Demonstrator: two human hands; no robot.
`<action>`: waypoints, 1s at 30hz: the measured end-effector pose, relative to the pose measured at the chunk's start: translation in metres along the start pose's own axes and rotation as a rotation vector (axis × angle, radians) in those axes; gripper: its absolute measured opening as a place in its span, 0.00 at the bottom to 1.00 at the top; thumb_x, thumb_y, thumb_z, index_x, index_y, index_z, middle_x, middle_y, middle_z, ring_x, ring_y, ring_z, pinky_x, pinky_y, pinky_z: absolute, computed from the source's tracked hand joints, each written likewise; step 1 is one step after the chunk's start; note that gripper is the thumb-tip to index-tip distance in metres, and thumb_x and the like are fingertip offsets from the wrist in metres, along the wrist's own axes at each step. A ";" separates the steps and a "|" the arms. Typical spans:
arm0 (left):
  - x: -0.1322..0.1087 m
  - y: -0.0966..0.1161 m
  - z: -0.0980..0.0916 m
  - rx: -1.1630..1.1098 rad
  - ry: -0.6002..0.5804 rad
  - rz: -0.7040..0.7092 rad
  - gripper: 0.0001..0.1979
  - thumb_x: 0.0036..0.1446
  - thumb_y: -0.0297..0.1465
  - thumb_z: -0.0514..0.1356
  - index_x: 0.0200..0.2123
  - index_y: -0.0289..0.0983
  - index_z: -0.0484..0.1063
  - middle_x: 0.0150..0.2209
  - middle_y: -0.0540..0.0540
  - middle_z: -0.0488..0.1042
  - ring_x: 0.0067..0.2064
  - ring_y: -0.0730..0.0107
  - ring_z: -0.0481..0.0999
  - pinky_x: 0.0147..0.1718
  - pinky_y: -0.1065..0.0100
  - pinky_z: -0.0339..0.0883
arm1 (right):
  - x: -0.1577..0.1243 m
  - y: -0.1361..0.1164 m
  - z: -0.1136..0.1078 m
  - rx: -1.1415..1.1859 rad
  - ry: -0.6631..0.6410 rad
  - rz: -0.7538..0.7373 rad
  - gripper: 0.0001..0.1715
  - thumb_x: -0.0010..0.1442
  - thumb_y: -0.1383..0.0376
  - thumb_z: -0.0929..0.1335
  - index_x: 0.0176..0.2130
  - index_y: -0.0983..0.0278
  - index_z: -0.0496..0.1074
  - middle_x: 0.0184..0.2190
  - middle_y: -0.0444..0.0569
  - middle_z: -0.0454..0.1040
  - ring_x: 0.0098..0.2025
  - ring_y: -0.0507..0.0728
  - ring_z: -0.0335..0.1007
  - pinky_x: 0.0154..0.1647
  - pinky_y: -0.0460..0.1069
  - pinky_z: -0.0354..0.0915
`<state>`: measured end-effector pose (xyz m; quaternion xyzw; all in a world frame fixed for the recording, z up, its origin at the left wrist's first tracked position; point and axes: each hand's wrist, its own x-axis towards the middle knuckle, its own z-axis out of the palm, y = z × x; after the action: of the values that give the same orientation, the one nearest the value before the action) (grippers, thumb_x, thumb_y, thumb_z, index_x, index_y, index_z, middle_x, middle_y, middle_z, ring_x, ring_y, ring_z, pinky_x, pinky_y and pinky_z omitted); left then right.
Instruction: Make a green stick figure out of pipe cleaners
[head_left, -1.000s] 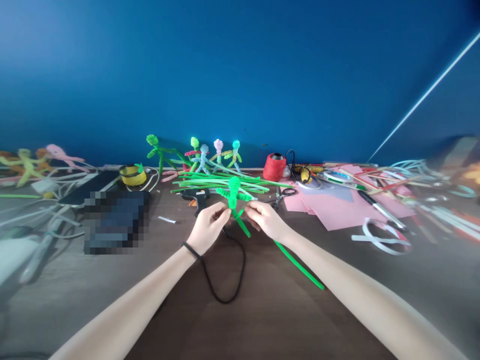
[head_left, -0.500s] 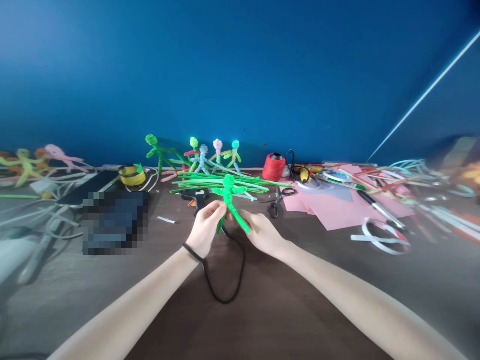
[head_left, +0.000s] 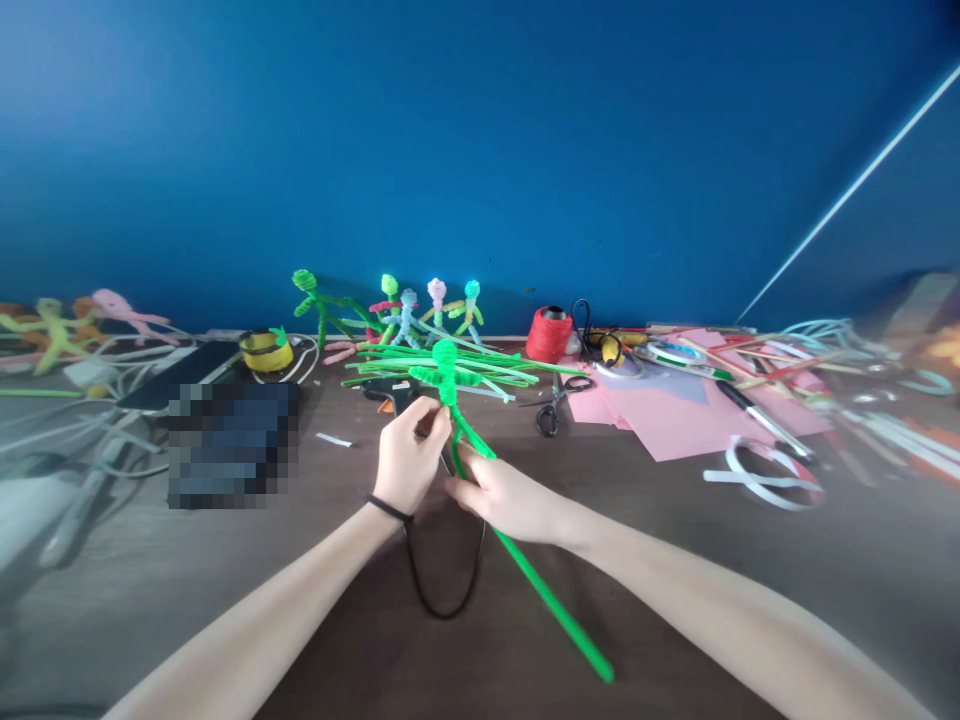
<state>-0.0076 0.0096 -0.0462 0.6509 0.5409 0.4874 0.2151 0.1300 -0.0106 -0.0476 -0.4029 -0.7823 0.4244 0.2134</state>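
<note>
A bright green pipe-cleaner figure (head_left: 445, 372) with a round head and two short arms stands upright between my hands. My left hand (head_left: 411, 455) pinches its lower body with thumb and fingertips. Lower down, my right hand (head_left: 504, 492) is closed around a green leg and a long green pipe cleaner (head_left: 559, 608), whose free end slants down to the right over the table. Parts of the legs are hidden by my right hand. Behind the figure lies a pile of loose green pipe cleaners (head_left: 517, 368).
A black glue gun (head_left: 397, 395) lies behind my left hand, its dark cord looping below. Scissors (head_left: 551, 412), a red thread spool (head_left: 548, 335) and pink paper (head_left: 667, 425) are to the right. Several small figures (head_left: 407, 315) stand by the wall; a dark blurred item (head_left: 240, 440) lies left.
The figure has shifted slightly left and up. My right hand has turned and moved a little left and down, and a long green pipe cleaner now extends below it.
</note>
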 end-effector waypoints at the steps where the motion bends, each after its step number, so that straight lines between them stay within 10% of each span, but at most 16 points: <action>1: 0.000 -0.001 -0.001 0.034 0.009 0.015 0.09 0.52 0.33 0.51 0.22 0.37 0.63 0.20 0.53 0.65 0.23 0.76 0.64 0.26 0.74 0.58 | -0.001 -0.001 0.000 0.008 -0.018 0.000 0.11 0.57 0.60 0.58 0.38 0.64 0.60 0.24 0.45 0.64 0.24 0.51 0.59 0.26 0.46 0.55; 14: 0.001 -0.006 -0.004 0.402 0.001 0.268 0.09 0.52 0.31 0.50 0.21 0.38 0.61 0.21 0.52 0.63 0.27 0.73 0.63 0.28 0.73 0.56 | 0.004 0.001 -0.028 0.238 -0.095 0.001 0.16 0.58 0.59 0.59 0.31 0.69 0.67 0.12 0.38 0.55 0.16 0.45 0.49 0.21 0.44 0.48; 30: 0.004 0.006 -0.002 -0.200 -0.166 -0.086 0.12 0.50 0.35 0.52 0.19 0.35 0.62 0.19 0.53 0.64 0.21 0.78 0.59 0.21 0.74 0.53 | 0.018 0.033 -0.053 0.479 0.100 -0.083 0.14 0.55 0.60 0.62 0.27 0.68 0.68 0.15 0.41 0.61 0.19 0.46 0.55 0.22 0.44 0.50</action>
<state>-0.0069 0.0106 -0.0389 0.6406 0.4975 0.4736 0.3434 0.1706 0.0403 -0.0462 -0.3287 -0.6638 0.5682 0.3584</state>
